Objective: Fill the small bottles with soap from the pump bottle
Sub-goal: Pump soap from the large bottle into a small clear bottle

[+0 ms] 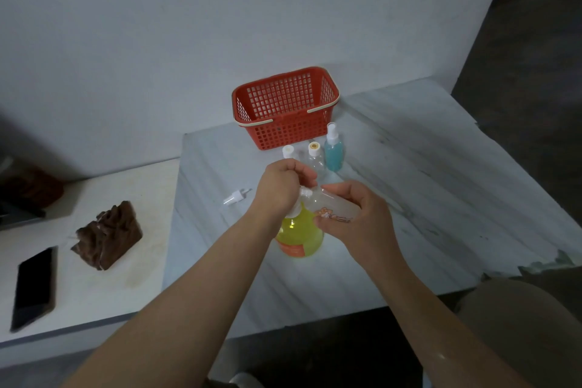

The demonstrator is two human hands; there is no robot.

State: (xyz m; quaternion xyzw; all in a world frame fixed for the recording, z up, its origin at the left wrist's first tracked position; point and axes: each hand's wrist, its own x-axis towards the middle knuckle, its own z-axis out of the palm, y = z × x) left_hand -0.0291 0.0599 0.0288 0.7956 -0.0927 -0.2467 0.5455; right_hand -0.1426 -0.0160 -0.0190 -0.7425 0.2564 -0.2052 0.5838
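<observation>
The pump bottle (pixel 299 239) of yellow soap with an orange label stands on the marble table (pixel 409 198). My left hand (pixel 280 186) covers its white pump head, fingers curled over it. My right hand (pixel 356 214) grips a small clear bottle (pixel 333 206) with a printed picture, held tilted on its side with its mouth at the pump spout. Behind stand a clear bottle with a white cap (pixel 288 151), a clear bottle with a yellow-topped cap (pixel 314 156) and a blue spray bottle (pixel 333 151). A loose white spray cap (pixel 236 196) lies to the left.
A red plastic basket (pixel 285 107) stands at the back against the wall. On the lower white surface at left sit a brown carved block (pixel 108 236) and a black phone (pixel 34 287). My knee (pixel 519 324) shows at bottom right.
</observation>
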